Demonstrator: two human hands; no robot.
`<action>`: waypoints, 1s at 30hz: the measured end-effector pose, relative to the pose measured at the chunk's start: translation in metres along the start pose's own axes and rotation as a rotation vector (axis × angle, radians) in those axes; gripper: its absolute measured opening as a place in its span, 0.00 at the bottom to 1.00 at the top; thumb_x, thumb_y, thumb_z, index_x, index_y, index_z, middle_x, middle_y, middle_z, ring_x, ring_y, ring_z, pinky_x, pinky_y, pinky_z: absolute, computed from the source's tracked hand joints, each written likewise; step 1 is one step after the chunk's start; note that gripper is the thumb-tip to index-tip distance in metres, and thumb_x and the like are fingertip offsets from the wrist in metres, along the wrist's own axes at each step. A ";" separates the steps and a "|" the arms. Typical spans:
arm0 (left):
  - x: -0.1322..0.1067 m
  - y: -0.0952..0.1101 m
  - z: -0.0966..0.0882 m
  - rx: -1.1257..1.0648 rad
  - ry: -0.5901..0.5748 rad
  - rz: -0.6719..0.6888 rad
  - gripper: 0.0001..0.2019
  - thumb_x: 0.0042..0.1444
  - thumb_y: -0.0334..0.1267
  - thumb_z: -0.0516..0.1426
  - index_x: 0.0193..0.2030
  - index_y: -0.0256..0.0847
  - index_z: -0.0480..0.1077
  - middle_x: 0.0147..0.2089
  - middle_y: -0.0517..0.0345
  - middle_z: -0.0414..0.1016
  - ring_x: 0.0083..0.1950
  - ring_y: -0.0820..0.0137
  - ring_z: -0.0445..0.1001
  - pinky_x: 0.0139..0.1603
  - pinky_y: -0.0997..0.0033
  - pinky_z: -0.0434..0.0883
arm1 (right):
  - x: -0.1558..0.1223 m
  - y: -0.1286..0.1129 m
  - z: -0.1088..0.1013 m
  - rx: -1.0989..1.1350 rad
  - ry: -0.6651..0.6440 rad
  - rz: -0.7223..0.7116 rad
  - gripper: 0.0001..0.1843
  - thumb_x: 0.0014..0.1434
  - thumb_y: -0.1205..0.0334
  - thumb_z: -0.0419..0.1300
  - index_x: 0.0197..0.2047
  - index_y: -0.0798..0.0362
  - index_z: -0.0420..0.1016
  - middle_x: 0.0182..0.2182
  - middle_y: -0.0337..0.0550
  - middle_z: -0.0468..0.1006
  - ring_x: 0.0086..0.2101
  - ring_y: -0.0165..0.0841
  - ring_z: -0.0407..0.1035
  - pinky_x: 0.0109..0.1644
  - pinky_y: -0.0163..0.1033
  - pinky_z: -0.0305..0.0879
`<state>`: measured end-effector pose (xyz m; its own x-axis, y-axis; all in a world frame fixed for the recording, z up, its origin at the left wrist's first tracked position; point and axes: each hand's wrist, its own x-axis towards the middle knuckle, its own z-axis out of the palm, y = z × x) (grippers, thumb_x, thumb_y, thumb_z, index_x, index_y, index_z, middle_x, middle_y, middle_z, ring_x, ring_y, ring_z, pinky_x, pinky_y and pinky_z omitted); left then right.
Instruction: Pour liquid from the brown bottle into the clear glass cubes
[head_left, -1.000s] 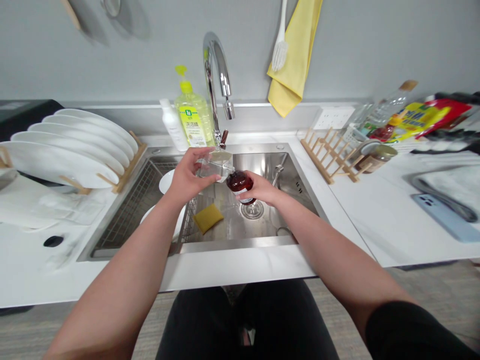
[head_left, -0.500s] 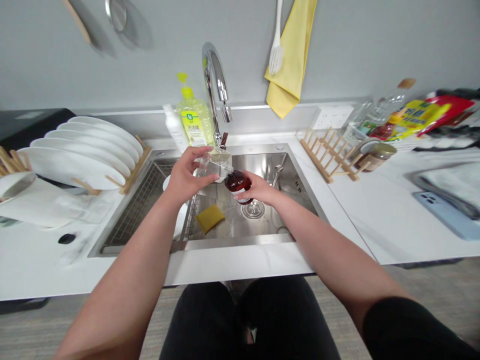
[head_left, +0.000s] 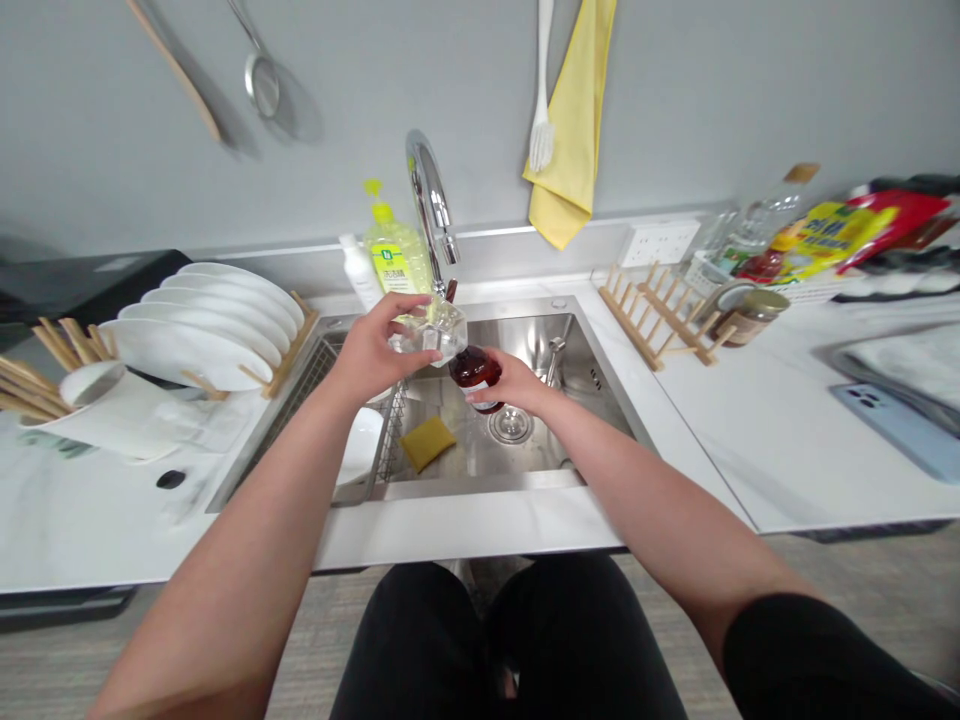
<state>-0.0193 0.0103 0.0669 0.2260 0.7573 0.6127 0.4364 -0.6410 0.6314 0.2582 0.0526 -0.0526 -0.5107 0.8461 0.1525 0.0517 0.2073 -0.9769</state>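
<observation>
In the head view, my left hand is closed round a clear cup, fingers on one side and thumb on the other. The cup tilts toward the right, its wide faceted end facing the bottle. My right hand grips a dark brown bottle with a pale label, held over the sink. The cup's end is right by the bottle's top; whether they touch I cannot tell. A yellow sponge lies on the sink floor below.
Behind the sink stand a faucet, a dish soap bottle and a white bottle. White plates fill a rack at left. A wire basket with a white dish sits in the sink. At right is a wooden rack.
The clear cup has turned, so its wide end shows more above the brown bottle. Both hands keep their grips. The camera view has shifted a little left and up.
</observation>
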 end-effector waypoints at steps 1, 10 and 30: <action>0.002 0.002 0.000 0.018 -0.009 0.003 0.38 0.48 0.43 0.81 0.67 0.52 0.80 0.65 0.50 0.83 0.61 0.53 0.83 0.52 0.55 0.85 | 0.000 0.000 0.000 -0.002 0.007 0.003 0.47 0.42 0.49 0.89 0.64 0.45 0.81 0.54 0.45 0.90 0.55 0.50 0.85 0.69 0.62 0.80; 0.016 0.017 -0.004 0.143 -0.069 0.004 0.37 0.52 0.45 0.79 0.69 0.50 0.79 0.67 0.49 0.82 0.63 0.53 0.83 0.56 0.56 0.86 | 0.003 0.005 0.001 0.043 0.042 -0.061 0.49 0.43 0.48 0.90 0.67 0.44 0.81 0.55 0.44 0.91 0.55 0.51 0.86 0.70 0.63 0.79; 0.044 0.047 -0.010 0.267 -0.172 0.048 0.37 0.50 0.48 0.80 0.67 0.48 0.79 0.65 0.48 0.84 0.59 0.53 0.85 0.58 0.51 0.85 | 0.003 -0.005 0.002 0.049 0.077 -0.115 0.48 0.42 0.49 0.89 0.66 0.43 0.82 0.56 0.44 0.90 0.58 0.53 0.84 0.72 0.66 0.77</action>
<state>0.0020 0.0121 0.1279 0.3856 0.7518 0.5349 0.6301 -0.6381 0.4425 0.2549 0.0534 -0.0480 -0.4432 0.8538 0.2730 -0.0465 0.2823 -0.9582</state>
